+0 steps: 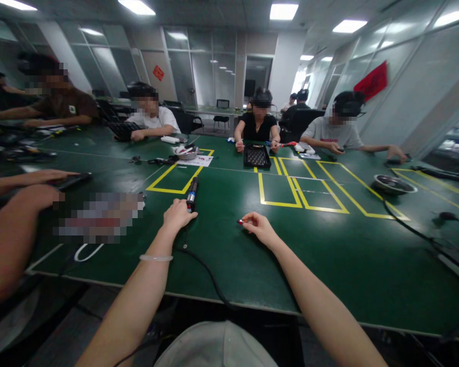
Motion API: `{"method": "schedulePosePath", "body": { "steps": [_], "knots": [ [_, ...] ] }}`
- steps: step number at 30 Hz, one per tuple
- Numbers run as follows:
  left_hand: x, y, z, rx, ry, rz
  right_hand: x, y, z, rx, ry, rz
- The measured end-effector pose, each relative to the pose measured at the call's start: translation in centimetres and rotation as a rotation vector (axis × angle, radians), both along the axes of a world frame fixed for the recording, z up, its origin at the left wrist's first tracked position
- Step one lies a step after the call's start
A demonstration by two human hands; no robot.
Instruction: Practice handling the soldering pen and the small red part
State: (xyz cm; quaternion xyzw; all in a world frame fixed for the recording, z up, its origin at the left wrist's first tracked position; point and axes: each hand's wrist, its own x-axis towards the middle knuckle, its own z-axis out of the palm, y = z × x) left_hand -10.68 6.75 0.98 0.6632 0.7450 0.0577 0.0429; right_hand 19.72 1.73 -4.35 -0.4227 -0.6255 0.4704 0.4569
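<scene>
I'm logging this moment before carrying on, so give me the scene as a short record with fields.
left hand: at the near end of a dark cylinder with a blue band; exact grip unclear
right hand: pinches a small red-and-white piece at the fingertips
surface: green table marked with yellow tape outlines
between the forearms: black cable, running toward the table's near edge
across the table: black tray in front of a person in black
</scene>
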Motion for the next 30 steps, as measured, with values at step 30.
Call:
{"method": "schedulePosePath", "body": {
  "steps": [30],
  "knots": [
    [11.6,-6.0,-0.7,0.169,-0.146,-0.593,-0.9,-0.8,0.8,0.402,-0.431,-0.071]
  ]
}}
